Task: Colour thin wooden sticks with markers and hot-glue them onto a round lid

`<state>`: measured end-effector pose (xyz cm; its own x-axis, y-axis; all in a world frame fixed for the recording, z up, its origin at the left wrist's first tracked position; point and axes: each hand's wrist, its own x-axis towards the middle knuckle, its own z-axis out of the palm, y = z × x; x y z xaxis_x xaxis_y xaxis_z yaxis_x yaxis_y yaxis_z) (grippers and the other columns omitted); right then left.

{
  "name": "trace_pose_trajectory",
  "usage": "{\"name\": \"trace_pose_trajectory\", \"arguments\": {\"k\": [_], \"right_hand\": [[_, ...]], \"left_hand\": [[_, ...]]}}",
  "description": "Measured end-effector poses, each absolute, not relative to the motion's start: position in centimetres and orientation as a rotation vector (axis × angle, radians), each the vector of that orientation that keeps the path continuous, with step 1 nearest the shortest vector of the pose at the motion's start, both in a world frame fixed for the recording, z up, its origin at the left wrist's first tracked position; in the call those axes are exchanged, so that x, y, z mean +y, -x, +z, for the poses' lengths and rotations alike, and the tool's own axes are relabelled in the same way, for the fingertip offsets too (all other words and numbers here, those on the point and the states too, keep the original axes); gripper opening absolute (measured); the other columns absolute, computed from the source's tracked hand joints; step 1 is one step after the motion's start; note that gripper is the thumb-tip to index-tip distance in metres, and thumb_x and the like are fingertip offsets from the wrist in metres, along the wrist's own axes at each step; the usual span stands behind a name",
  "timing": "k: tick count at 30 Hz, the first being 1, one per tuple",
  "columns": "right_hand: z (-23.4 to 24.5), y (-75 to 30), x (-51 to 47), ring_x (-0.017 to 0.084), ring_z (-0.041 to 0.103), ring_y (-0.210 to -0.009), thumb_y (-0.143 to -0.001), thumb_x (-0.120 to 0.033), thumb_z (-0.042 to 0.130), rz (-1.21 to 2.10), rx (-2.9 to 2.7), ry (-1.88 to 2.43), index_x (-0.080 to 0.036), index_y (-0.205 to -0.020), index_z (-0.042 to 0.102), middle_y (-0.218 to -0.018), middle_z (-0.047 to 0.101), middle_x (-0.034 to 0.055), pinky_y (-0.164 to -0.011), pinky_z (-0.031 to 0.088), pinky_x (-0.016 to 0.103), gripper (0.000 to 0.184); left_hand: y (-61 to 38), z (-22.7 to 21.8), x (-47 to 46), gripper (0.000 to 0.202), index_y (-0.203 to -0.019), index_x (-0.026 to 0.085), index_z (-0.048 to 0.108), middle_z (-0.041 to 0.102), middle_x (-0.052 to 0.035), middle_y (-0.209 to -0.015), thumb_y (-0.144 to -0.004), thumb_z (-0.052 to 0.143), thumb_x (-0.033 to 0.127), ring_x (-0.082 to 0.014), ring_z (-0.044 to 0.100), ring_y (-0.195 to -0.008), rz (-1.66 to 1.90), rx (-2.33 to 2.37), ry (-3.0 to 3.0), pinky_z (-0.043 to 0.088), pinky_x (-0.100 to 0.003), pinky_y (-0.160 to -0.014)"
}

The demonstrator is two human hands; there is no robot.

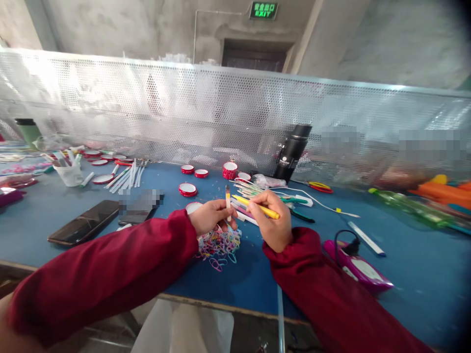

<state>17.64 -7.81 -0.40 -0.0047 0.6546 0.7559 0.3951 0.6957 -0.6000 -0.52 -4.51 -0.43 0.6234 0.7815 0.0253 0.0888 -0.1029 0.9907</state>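
Both arms wear dark red sleeves and meet over the blue table. My left hand pinches a thin white stick upright, with a small band around it. My right hand is closed round a yellow pen-like tool that points left toward the stick. Under my left hand lies a heap of small coloured rubber bands. Just behind the hands lies a loose pile of more sticks and pens.
A black phone lies at the left, a purple device with a cable at the right. Red-rimmed lids, white sticks, a clear cup, a black flask, scissors and a green bottle lie before a perforated metal screen.
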Motion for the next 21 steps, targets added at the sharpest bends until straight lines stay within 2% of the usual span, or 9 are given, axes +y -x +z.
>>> {"name": "trace_pose_trajectory", "arguments": {"k": [13, 17, 21], "right_hand": [[-0.27, -17.63, -8.05, 0.021, 0.059, -0.065, -0.085, -0.026, 0.057, 0.296, -1.632, 0.893, -0.029, -0.082, 0.056, -0.073, 0.061, 0.0015, -0.06, 0.05, 0.037, 0.004], [-0.49, -17.49, -8.02, 0.02, 0.06, -0.069, -0.084, -0.026, 0.059, 0.298, -1.674, 0.912, -0.028, -0.086, 0.057, -0.079, 0.061, 0.003, -0.063, 0.051, 0.037, 0.003], [-0.54, -17.54, -7.8, 0.017, 0.059, -0.066, -0.085, -0.025, 0.059, 0.248, -1.654, 0.921, -0.023, -0.083, 0.056, -0.074, 0.06, 0.0012, -0.062, 0.05, 0.032, 0.004]], "left_hand": [[0.52, -0.07, -4.79, 0.023, -0.088, 0.015, 0.054, 0.066, -0.0021, -0.073, -0.087, 0.051, 0.039, -0.005, 0.05, -0.047, 0.68, 0.782, -1.559, 0.027, -0.018, -0.043], [0.49, -0.02, -4.78, 0.023, -0.088, 0.015, 0.054, 0.066, -0.0029, -0.074, -0.086, 0.051, 0.038, -0.0053, 0.052, -0.048, 0.678, 0.733, -1.582, 0.029, -0.019, -0.044], [0.45, -0.02, -4.8, 0.025, -0.088, 0.015, 0.054, 0.066, -0.0024, -0.072, -0.086, 0.052, 0.04, -0.0055, 0.051, -0.047, 0.684, 0.779, -1.546, 0.026, -0.019, -0.043]]}}
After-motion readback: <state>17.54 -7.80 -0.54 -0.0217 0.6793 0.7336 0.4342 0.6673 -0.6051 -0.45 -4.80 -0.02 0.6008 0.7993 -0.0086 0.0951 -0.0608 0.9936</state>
